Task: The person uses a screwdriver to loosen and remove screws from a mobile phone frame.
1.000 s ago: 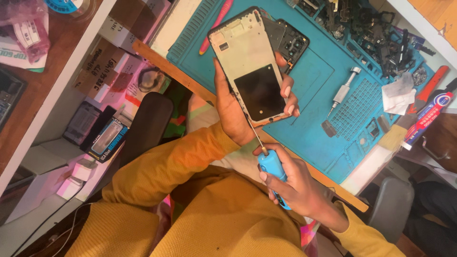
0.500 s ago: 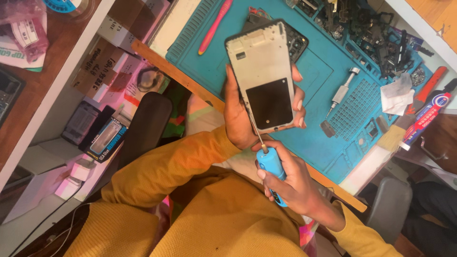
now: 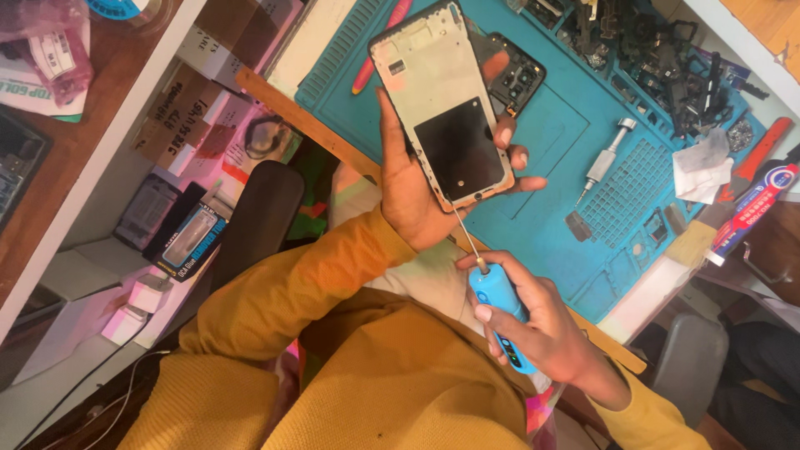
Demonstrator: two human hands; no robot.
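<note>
The left hand point(image 3: 412, 187) gripped an opened phone frame point(image 3: 440, 104) above the teal mat point(image 3: 550, 158), its fingers curled around the edges. The right hand point(image 3: 537, 325) wrapped its fingers around a blue screwdriver point(image 3: 498, 308), tip at the frame's lower edge

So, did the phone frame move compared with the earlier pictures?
Yes. The phone frame moved up and farther over the blue mat, judged against the silver screwdriver lying there.

There were two hands, one phone frame point(image 3: 442, 108), one blue screwdriver point(image 3: 500, 308), one silver screwdriver point(image 3: 604, 162), and one blue mat point(image 3: 575, 208).
</note>
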